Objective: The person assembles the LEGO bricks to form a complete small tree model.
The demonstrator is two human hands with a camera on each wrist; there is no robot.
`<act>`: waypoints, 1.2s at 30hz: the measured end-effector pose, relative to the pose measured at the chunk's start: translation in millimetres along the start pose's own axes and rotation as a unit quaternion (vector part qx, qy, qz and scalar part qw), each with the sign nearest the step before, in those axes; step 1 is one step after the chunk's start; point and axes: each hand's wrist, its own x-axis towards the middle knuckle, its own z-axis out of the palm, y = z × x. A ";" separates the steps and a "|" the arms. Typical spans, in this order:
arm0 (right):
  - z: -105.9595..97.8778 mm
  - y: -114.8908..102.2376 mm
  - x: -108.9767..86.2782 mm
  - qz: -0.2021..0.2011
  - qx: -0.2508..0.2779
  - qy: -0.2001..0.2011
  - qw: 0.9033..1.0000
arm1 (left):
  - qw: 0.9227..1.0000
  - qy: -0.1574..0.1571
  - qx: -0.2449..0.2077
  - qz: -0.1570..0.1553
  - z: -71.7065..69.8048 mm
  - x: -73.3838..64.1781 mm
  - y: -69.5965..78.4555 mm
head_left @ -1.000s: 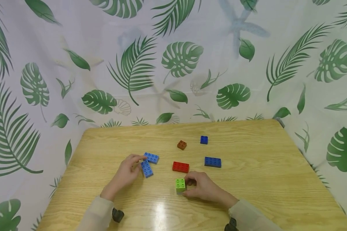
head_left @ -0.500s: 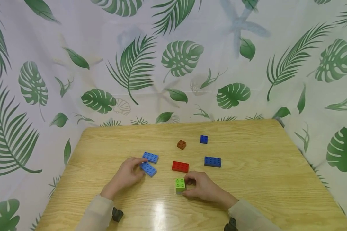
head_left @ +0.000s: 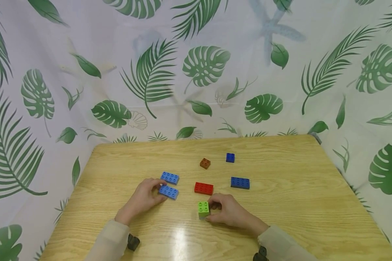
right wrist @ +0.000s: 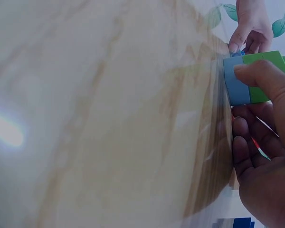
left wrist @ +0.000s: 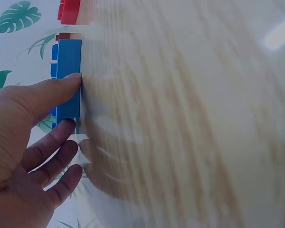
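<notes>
My left hand [head_left: 144, 198] pinches the nearer of two light blue toy building bricks [head_left: 168, 192] between thumb and fingers at its left end. In the left wrist view the thumb lies on that brick's [left wrist: 69, 54] side. Just behind it, a small gap apart, lies the other light blue brick [head_left: 170, 177]. My right hand [head_left: 228, 211] grips a square lime green brick [head_left: 203, 209]. The right wrist view shows this green brick [right wrist: 263, 58] on top of a light blue one [right wrist: 235, 83], with my thumb across the pair, which stands on the table.
A red brick [head_left: 204, 188] lies between the hands, slightly farther back. To its right is a long dark blue brick [head_left: 240, 183]. Small brown [head_left: 205, 163] and dark blue [head_left: 230, 157] bricks lie farther back on the wooden table [head_left: 281, 174]. A leaf-patterned cloth [head_left: 232, 119] hangs behind.
The nearer light blue brick has been turned by my left hand, from nearly lengthwise to almost parallel with the one behind it. My right hand and the green brick have stayed put.
</notes>
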 end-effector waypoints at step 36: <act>-1.8 -0.9 -1.7 -0.009 0.003 0.002 1.000 | 0.994 -0.019 -0.084 0.068 -12.4 -0.6 61.4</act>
